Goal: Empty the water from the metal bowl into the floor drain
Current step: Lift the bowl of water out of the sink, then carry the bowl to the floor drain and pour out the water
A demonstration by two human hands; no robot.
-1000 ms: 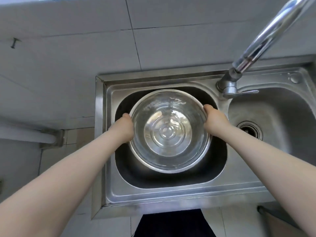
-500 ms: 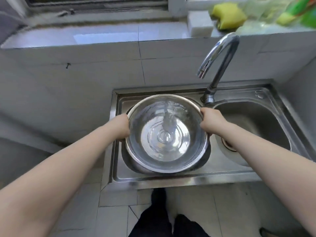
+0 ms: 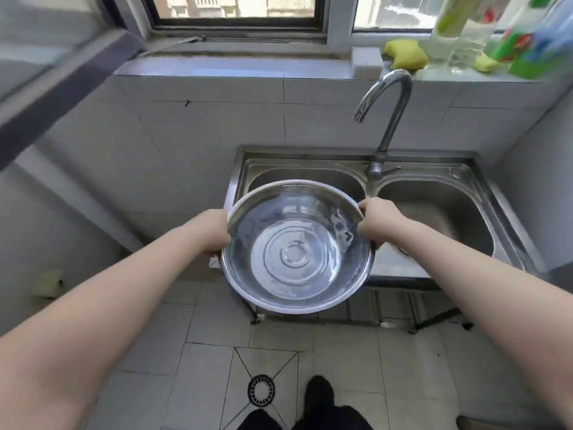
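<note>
Looking down, I log the floor drain (image 3: pixel 261 390) nearest, set in floor tile just left of a dark shoe (image 3: pixel 319 395). Beyond the drain, metal bowl (image 3: pixel 297 246) is held in the air, roughly level, water inside. Left hand (image 3: pixel 217 234) grips its left rim, fingers curled under; right hand (image 3: pixel 376 225) grips the right rim, fingers pressed together over the edge. Farther still: double sink (image 3: pixel 434 212) behind the bowl, faucet (image 3: pixel 387 119) above it.
</note>
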